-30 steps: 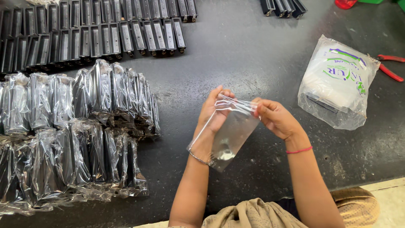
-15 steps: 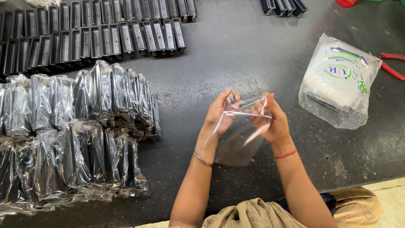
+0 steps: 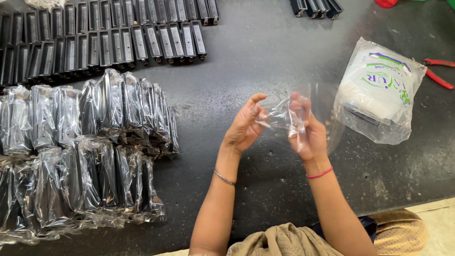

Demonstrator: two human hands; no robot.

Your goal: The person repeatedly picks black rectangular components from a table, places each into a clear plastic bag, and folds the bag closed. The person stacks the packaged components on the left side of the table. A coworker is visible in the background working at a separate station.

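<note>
Left hand: the left hand [image 3: 244, 127] is up in the middle of the frame, above the dark worktop [image 3: 265, 52]. Its thumb and fingers are pinched together on the left edge of a clear bag [image 3: 284, 116].
Right hand: the right hand [image 3: 308, 132] is just right of the left one. Its fingers are closed on the right side of the bag, and part of the hand shows through the plastic.
Bag: it is thin, see-through and crumpled. It hangs between the two hands, in the air, not touching the worktop. I cannot tell if anything is inside it.
Wrists: a thin bangle [image 3: 223, 178] is on the left wrist. A pink band [image 3: 319, 174] is on the right wrist.
Wrapped parts: many dark parts in clear wrap [image 3: 85, 142] lie in rows at the left of the frame, well apart from the hands.
Bare parts: black parts with no wrap [image 3: 109, 40] sit in rows at the upper left. A few more [image 3: 315, 7] are at the top edge, right of the middle.
Pack: a white plastic pack [image 3: 379, 90] with coloured print lies at the right of the frame, near the right hand but not touching it.
Pliers: red-handled pliers [image 3: 438, 73] lie at the far right edge, beside the pack.
</note>
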